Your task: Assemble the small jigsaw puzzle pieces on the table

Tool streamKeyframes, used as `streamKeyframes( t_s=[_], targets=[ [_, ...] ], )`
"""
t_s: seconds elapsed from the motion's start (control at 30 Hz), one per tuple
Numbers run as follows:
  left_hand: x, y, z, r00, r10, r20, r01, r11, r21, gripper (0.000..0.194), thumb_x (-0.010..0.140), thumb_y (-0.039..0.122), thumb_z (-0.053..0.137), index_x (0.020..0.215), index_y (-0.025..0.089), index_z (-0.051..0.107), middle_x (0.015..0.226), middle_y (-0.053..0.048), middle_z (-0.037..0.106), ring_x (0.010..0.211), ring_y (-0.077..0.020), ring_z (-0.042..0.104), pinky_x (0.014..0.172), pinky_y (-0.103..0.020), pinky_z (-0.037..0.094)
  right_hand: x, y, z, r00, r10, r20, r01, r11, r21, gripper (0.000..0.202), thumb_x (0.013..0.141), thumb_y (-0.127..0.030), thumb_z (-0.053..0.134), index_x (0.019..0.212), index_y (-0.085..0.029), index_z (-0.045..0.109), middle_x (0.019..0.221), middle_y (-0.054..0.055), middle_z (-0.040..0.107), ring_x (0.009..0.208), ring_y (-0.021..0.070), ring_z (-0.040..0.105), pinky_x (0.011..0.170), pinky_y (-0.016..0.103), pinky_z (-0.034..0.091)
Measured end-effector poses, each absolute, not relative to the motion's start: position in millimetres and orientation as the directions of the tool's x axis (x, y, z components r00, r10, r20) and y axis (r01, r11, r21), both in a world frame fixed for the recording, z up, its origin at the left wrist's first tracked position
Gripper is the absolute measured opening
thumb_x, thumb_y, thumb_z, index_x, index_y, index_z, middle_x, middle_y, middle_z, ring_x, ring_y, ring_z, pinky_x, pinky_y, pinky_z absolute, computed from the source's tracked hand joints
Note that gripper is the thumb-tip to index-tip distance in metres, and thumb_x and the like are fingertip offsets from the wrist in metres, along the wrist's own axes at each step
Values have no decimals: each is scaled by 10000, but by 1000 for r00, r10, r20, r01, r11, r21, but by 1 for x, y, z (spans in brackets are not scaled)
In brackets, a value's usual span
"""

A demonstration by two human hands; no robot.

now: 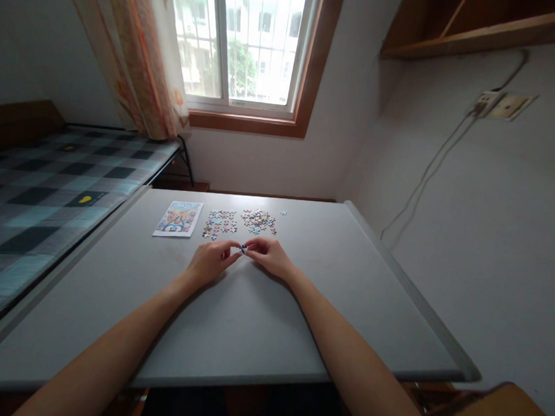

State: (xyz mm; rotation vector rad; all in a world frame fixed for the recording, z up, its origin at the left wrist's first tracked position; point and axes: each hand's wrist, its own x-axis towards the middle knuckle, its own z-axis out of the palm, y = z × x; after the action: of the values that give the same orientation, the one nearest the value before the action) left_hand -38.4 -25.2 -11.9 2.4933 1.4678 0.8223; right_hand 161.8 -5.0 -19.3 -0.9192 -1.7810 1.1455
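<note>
My left hand (211, 258) and my right hand (270, 256) meet over the middle of the table, fingertips pinched on a small jigsaw puzzle piece (243, 249) between them. The piece looks dark and pale; whether it is one piece or two joined cannot be made out. Just beyond the fingers, several puzzle pieces lie spread in loose rows (220, 222). A denser pile of puzzle pieces (259, 219) sits to the right of those, with a single piece (283, 213) apart from it. A colourful picture sheet (178, 219) lies flat to the left.
The grey table (338, 288) has raised edges at both sides. A bed with a checked cover (85, 169) stands along the left. A wall with a socket (489, 104) and hanging cable rises at the right, with a wooden stool or chair (510, 414) below.
</note>
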Motion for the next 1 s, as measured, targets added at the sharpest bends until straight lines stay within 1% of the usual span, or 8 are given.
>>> streamKeyframes(
  t_s=[0.1,0.2,0.53,1.0],
  targets=[
    [-38,-25,-12,381,844,376,770,-515,377,265,854,415,536,985,233,677,619,33,607,530,-96,509,553,-220,350,162,-7,-17,-406,878,252,208,357,-911,217,743,-293,648,902,-146,672,709,6,613,589,95,486,548,221,384],
    [-38,-25,-12,384,847,368,766,-514,385,265,852,410,538,988,231,678,621,30,609,536,-98,512,548,-217,353,162,-9,-14,-404,882,244,225,354,-908,206,741,-288,648,891,-148,665,696,-1,593,588,93,466,543,216,375],
    [-38,-26,-12,382,855,350,758,-507,410,253,854,387,542,1019,246,671,622,35,603,539,-96,509,558,-215,354,160,-7,-18,-403,883,241,201,342,-918,200,735,-272,646,883,-138,645,685,-5,584,583,92,474,546,216,373],
    [-37,-25,-13,381,855,351,763,-506,403,271,852,401,537,1018,243,681,637,26,618,548,-100,519,552,-213,360,160,-9,-15,-388,894,225,236,333,-913,193,730,-283,656,866,-146,648,663,-12,572,590,96,481,548,217,388]
  ],
)
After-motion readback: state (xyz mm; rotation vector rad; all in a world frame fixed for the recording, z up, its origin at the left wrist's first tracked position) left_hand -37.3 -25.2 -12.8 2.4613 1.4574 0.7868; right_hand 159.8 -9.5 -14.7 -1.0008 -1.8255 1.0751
